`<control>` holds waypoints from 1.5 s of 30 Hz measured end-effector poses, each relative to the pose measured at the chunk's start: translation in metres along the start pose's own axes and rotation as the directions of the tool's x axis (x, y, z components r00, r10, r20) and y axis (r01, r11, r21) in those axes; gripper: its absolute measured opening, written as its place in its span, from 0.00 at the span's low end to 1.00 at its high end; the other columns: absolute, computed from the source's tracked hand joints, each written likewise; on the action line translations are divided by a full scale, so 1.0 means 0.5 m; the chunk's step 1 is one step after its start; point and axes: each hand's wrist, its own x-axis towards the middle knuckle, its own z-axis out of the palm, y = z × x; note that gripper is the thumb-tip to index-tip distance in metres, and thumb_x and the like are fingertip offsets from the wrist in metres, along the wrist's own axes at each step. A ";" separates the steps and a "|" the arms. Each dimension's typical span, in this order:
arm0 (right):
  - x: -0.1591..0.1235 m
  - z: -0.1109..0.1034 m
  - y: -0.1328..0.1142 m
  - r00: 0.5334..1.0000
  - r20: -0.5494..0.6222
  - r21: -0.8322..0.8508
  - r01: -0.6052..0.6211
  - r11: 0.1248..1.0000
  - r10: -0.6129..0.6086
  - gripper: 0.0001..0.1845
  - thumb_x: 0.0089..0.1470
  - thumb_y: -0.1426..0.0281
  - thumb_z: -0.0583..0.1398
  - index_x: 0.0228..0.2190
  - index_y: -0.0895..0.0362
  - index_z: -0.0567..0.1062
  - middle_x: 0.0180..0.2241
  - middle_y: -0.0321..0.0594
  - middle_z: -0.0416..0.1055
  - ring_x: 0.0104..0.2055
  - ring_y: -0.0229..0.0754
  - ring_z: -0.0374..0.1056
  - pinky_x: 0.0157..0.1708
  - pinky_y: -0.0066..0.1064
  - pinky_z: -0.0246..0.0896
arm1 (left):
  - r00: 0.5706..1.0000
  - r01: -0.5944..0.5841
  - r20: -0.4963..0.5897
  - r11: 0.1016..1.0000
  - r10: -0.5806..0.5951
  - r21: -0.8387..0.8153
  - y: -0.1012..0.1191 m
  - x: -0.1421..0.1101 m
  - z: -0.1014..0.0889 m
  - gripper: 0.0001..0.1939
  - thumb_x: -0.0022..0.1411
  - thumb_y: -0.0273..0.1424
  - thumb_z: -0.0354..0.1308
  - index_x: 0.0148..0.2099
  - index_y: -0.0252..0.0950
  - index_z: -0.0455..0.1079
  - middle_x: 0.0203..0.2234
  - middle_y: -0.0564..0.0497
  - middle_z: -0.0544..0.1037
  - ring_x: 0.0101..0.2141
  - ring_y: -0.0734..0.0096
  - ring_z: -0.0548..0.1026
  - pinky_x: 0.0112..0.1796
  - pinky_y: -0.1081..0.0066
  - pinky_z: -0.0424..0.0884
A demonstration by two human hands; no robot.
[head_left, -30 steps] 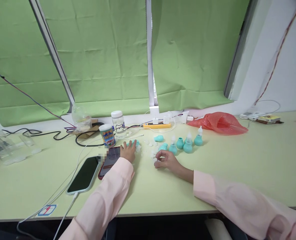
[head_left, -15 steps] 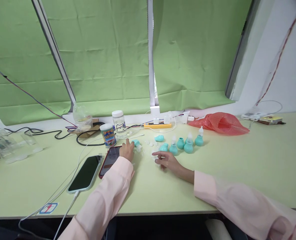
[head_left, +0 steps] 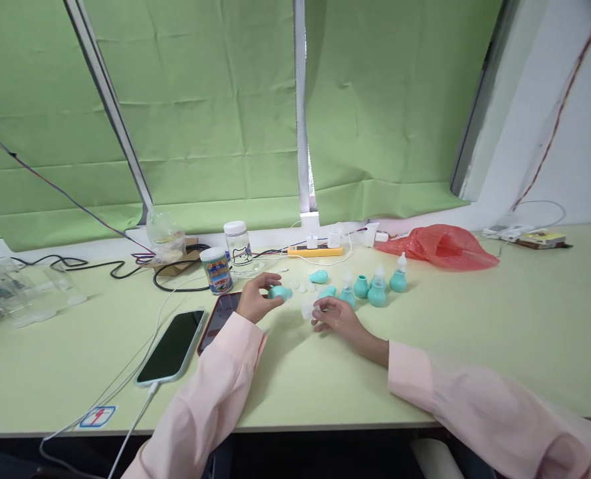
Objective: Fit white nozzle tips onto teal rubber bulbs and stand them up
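Between its thumb and fingers, my left hand (head_left: 258,298) holds a teal squeeze bulb (head_left: 280,293) on its side, neck pointing right. My right hand (head_left: 336,316) pinches a translucent white plastic piece (head_left: 307,311) just above the table. Beyond my right hand stand several teal bulbs, some with clear pointed tips; one capless bulb (head_left: 360,287) shows an open neck, and a tipped bulb (head_left: 397,276) stands farthest right. Another bulb (head_left: 318,276) lies on its side behind. Small white parts (head_left: 305,286) are scattered between my hands.
Two phones, a black-screened one (head_left: 173,347) and a red-cased one (head_left: 219,319), lie by my left forearm. Behind them are a printed canister (head_left: 216,271) and a clear jar (head_left: 239,247). A yellow power strip (head_left: 315,251) and a red plastic bag (head_left: 439,247) lie at the back.
My left hand has taken hold of the teal bulb and turned it toward the middle. The white piece in my right hand now shows more plainly; that hand has shifted slightly right.
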 end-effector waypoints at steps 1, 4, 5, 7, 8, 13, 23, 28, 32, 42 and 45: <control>-0.001 0.000 -0.004 1.000 -0.013 0.002 0.019 1.000 -0.019 0.16 0.34 0.63 0.62 0.25 0.59 0.65 0.24 0.35 0.64 0.24 0.36 0.65 0.24 0.32 0.65 | 0.996 0.063 0.069 0.984 -0.052 -0.166 0.005 -0.003 0.002 0.21 0.37 0.26 0.53 0.39 0.32 0.62 0.31 0.47 0.71 0.32 0.69 0.68 0.30 0.71 0.65; -0.006 -0.001 -0.015 0.997 -0.050 0.012 0.065 0.998 -0.065 0.16 0.31 0.63 0.63 0.23 0.59 0.64 0.22 0.34 0.64 0.24 0.37 0.65 0.25 0.33 0.65 | 0.954 0.283 0.217 0.851 -0.205 -0.441 0.010 -0.007 0.016 0.19 0.37 0.26 0.51 0.38 0.31 0.64 0.30 0.47 0.71 0.29 0.72 0.68 0.28 0.72 0.67; -0.009 -0.001 -0.018 0.996 -0.062 0.013 0.073 0.997 -0.072 0.17 0.31 0.62 0.63 0.22 0.58 0.64 0.21 0.34 0.65 0.24 0.37 0.66 0.25 0.33 0.65 | 0.939 0.337 0.231 0.815 -0.254 -0.471 0.008 -0.008 0.023 0.18 0.38 0.27 0.51 0.36 0.31 0.65 0.29 0.48 0.70 0.27 0.73 0.67 0.26 0.72 0.67; -0.013 -0.001 -0.021 0.994 -0.061 0.014 0.086 0.996 -0.085 0.17 0.31 0.62 0.63 0.22 0.58 0.63 0.22 0.35 0.65 0.25 0.38 0.66 0.26 0.34 0.65 | 0.916 0.400 0.235 0.774 -0.324 -0.492 -0.002 -0.007 0.038 0.14 0.39 0.29 0.50 0.32 0.30 0.66 0.28 0.48 0.69 0.26 0.75 0.66 0.23 0.73 0.67; -0.014 -0.002 -0.022 0.995 -0.044 0.011 0.093 0.996 -0.093 0.17 0.31 0.62 0.63 0.22 0.58 0.63 0.22 0.35 0.65 0.25 0.38 0.66 0.26 0.34 0.65 | 0.906 0.423 0.238 0.759 -0.349 -0.496 -0.007 -0.007 0.046 0.13 0.40 0.30 0.50 0.31 0.30 0.67 0.27 0.48 0.68 0.25 0.75 0.66 0.22 0.73 0.67; -0.020 0.000 -0.019 0.985 0.060 -0.032 0.165 0.986 -0.163 0.14 0.37 0.63 0.60 0.23 0.58 0.62 0.23 0.35 0.65 0.25 0.37 0.65 0.25 0.35 0.66 | 0.808 0.589 0.354 0.619 -0.472 -0.519 -0.026 -0.007 0.082 0.14 0.44 0.36 0.44 0.28 0.31 0.64 0.16 0.51 0.64 0.16 0.76 0.62 0.14 0.76 0.58; -0.027 0.001 -0.007 0.954 0.027 -0.263 0.295 0.918 -0.299 0.13 0.36 0.65 0.61 0.28 0.57 0.69 0.28 0.40 0.65 0.31 0.40 0.63 0.23 0.30 0.66 | 0.731 0.681 0.380 0.562 -0.567 -0.470 -0.029 -0.012 0.097 0.18 0.49 0.41 0.40 0.32 0.33 0.61 0.06 0.54 0.61 0.08 0.77 0.55 0.12 0.77 0.48; -0.033 0.002 -0.011 0.926 0.043 -0.359 0.364 0.859 -0.375 0.12 0.37 0.66 0.60 0.29 0.56 0.72 0.30 0.40 0.65 0.31 0.40 0.63 0.23 0.30 0.65 | 0.733 0.679 0.425 0.527 -0.531 -0.511 -0.023 -0.015 0.090 0.19 0.51 0.44 0.39 0.32 0.33 0.61 0.05 0.55 0.60 0.07 0.79 0.53 0.12 0.79 0.45; -0.033 0.000 -0.010 0.905 0.110 -0.459 0.414 0.786 -0.412 0.12 0.40 0.66 0.58 0.32 0.55 0.72 0.29 0.40 0.65 0.28 0.38 0.63 0.22 0.29 0.64 | 0.742 0.670 0.412 0.560 -0.529 -0.487 -0.021 -0.016 0.087 0.20 0.51 0.46 0.39 0.29 0.34 0.60 0.05 0.55 0.60 0.07 0.79 0.54 0.11 0.79 0.47; -0.033 -0.011 -0.010 0.787 0.412 -0.663 0.604 0.442 -0.458 0.13 0.50 0.69 0.50 0.39 0.54 0.67 0.32 0.43 0.62 0.26 0.37 0.61 0.29 0.33 0.59 | 0.818 0.526 0.489 0.739 -0.304 -0.420 -0.013 -0.034 0.072 0.18 0.35 0.38 0.62 0.26 0.32 0.60 0.11 0.57 0.64 0.10 0.84 0.57 0.10 0.80 0.54; -0.030 -0.017 -0.009 0.770 0.436 -0.619 0.632 0.467 -0.465 0.13 0.50 0.68 0.51 0.37 0.55 0.68 0.32 0.43 0.62 0.27 0.36 0.61 0.28 0.31 0.60 | 0.821 0.498 0.501 0.773 -0.273 -0.393 -0.021 -0.035 0.071 0.21 0.30 0.34 0.64 0.29 0.32 0.61 0.11 0.58 0.65 0.11 0.82 0.61 0.12 0.78 0.60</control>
